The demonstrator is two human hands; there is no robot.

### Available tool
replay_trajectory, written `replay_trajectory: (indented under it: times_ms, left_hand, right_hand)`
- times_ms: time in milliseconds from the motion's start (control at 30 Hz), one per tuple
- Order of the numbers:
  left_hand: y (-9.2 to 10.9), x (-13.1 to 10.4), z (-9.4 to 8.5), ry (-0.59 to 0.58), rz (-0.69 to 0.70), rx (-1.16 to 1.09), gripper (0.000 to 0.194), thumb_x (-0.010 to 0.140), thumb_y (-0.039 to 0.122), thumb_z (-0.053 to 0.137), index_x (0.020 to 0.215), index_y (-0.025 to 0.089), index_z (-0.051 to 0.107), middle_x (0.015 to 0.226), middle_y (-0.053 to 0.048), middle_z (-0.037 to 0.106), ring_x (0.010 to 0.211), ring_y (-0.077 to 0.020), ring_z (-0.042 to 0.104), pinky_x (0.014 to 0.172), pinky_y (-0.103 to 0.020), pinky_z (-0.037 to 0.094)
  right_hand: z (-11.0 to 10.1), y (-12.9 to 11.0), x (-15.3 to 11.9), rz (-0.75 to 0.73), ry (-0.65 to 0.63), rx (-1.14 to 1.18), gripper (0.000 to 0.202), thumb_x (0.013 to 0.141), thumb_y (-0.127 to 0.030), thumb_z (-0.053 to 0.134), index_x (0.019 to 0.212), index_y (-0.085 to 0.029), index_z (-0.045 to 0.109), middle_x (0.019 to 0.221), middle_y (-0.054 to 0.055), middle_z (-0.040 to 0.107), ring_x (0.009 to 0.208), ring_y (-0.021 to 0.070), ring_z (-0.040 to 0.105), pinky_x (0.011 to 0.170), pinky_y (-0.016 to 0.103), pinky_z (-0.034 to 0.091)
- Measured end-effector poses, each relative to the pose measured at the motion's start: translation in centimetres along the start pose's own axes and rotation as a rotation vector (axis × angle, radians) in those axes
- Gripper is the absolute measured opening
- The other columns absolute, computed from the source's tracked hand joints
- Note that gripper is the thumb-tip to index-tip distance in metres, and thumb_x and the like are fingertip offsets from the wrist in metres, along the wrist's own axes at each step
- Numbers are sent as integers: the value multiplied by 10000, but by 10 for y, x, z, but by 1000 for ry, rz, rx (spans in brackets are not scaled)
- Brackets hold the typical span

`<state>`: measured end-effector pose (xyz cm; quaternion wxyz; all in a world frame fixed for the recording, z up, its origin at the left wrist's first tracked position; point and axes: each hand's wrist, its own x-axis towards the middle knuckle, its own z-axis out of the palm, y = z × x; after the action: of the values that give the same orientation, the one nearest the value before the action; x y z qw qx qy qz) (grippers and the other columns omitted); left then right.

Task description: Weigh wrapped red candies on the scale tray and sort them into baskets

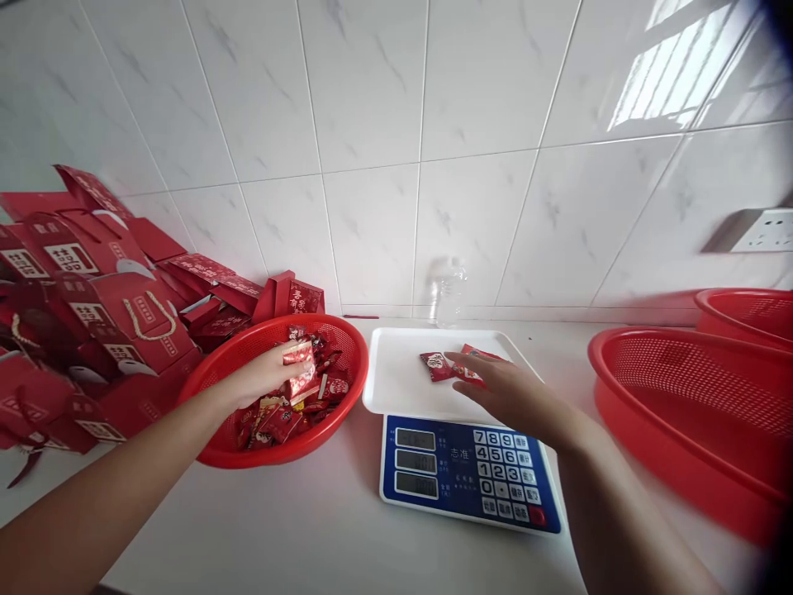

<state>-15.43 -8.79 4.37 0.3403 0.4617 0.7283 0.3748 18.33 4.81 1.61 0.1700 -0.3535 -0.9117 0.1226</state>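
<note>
My left hand (269, 373) is over the red basket (354, 364) at the left, its fingers closed on a red and white packet (300, 372). Beneath it, the basket holds a heap of small red packets (282, 421). Over the white tray (396, 388) of the scale, my right hand (496, 384) reaches in from the right with fingers apart, close above a red packet (469, 373) that it partly hides. Just left of those fingertips a dark red packet (436, 366) lies on the tray. The blue keypad panel (458, 475) faces me.
Red gift boxes (117, 322) are piled at the left by the tiled wall. A clear plastic bottle (451, 293) stands behind the tray. Two red baskets, the nearer one (675, 421) large, stand at the right, below a wall socket (765, 230).
</note>
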Motion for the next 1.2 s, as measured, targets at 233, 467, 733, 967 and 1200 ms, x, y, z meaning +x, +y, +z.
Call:
replay_trajectory:
  times_ms: [233,467,733,967,1200]
  left_hand:
    - [40,-19,48,-170,75,-318,510,658,353,850,1099,204,643,1029,-73,751,1026,-272,700,875,-383,549]
    - [55,-31,85,-247,247,-405,321,770,210,783,1060,180,649,958,-42,740,987,-235,685,902,-387,520]
    - [65,-42,95,-274,234,-448,417,803,287,772,1168,141,634,1050,-94,734,1008,-239,678,893,-380,515]
    - [72,-57,102,-266,354,-626,261,820,376,781,961,176,691,851,-21,686,813,-149,632,830,-307,527]
    - [83,-84,112,-387,486,-509,162,933,367,650,973,242,745,902,-37,713,898,-174,645,875,-294,516]
  right_hand:
    - [23,-60,1,-163,29,542,392,971,-448,514,1229,-192,662,1242,133,718,1108,283,687,899,427,561]
    - [39,-72,5,-120,-33,1103,386,908,-570,608,902,-184,605,865,50,723,811,189,677,765,344,534]
    - [35,-74,4,-37,194,1168,472,788,-646,700,730,-211,528,707,0,621,648,145,566,595,285,454]
    - [18,-78,-6,-125,141,1329,390,858,-578,671,821,-196,607,750,2,596,653,123,532,561,245,450]
    - [-5,-73,-20,-142,116,1384,359,835,-503,730,715,-191,598,663,-16,582,600,111,496,567,244,417]
